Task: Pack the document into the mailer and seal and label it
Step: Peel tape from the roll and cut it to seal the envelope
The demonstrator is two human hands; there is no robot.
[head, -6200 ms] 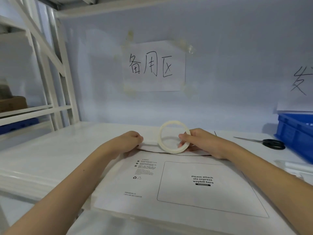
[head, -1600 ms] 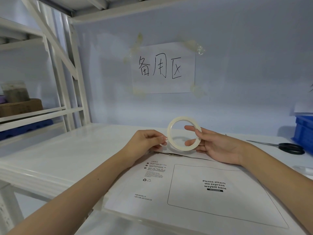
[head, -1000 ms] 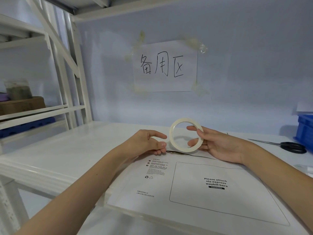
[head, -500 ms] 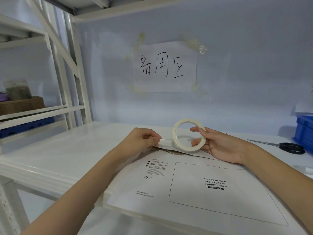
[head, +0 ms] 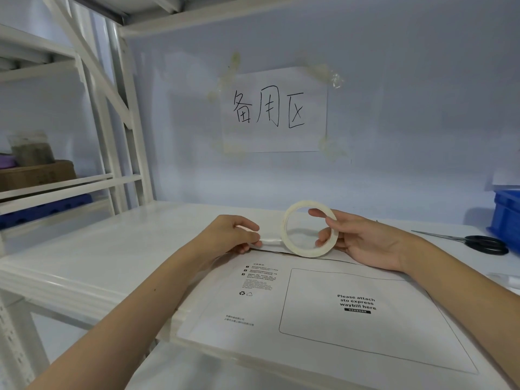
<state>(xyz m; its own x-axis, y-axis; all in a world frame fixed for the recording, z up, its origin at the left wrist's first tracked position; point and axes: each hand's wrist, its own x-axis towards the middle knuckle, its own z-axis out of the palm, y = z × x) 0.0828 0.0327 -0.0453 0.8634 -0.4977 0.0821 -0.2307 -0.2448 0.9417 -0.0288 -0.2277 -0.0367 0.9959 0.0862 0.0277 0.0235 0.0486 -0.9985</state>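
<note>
Sitting far left on a white metal side shelf (head: 70, 182): a brown cardboard box (head: 36, 173), with a dark blue plastic tray (head: 45, 211) underneath. Spreading across the middle: a white shelf surface (head: 112, 249). Hanging on the pale wall above: a taped white paper sign with black handwritten characters (head: 274, 109).

Pinching the loose end of a strip of translucent tape (head: 270, 242) between thumb and fingertips: the left hand (head: 230, 235), hovering just over the far left corner of the mailer. Stretching rightward from that pinch to a thin off-white ring-shaped roll of tape (head: 309, 229), held upright. Gripping the roll with fingers hooked through its hole and thumb on the outer rim: the right hand (head: 363, 240).

Lying flat beneath both hands, printed face up: a large white flat mailer with a black outlined waybill box (head: 323, 311), its near edge overhanging the shelf front. Showing along the far edge: a dark seam line. Contents not visible.

Resting further right on the shelf: black-handled scissors (head: 475, 243). Peeking in at the right edge: a bright blue plastic bin (head: 506, 212).
</note>
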